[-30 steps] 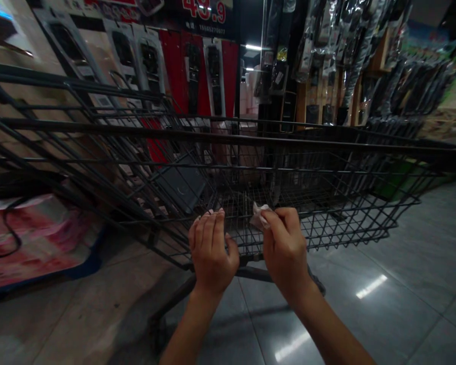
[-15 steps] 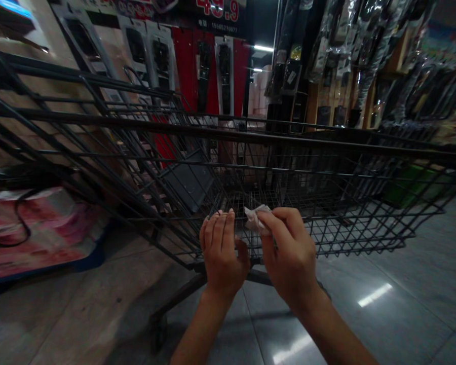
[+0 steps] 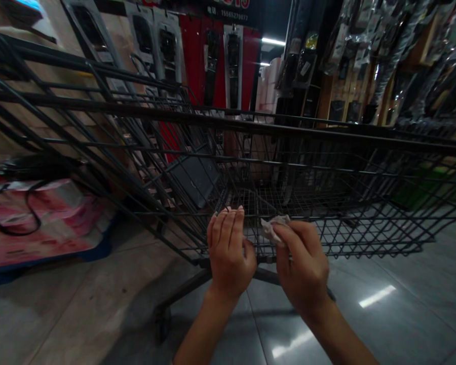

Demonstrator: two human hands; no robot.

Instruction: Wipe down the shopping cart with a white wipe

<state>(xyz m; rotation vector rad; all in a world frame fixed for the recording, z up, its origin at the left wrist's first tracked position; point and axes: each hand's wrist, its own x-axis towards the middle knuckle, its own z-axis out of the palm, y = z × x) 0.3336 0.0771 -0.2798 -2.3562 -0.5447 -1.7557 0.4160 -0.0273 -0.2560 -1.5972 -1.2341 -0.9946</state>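
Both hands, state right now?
Left hand: fingers together by the black metal-wire shopping cart; whether it grips cannot be told.
Right hand: closed, pinching a crumpled, whitish tissue-like wad.

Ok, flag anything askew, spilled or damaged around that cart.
Two small things: a black strap loops untidily over the pink packages at left, and a dark speck stands out on the floor. No damage to the shopping cart shows in this dim picture.

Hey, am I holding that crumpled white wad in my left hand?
No, the crumpled white wad is pinched in the right hand, apart from the left hand.
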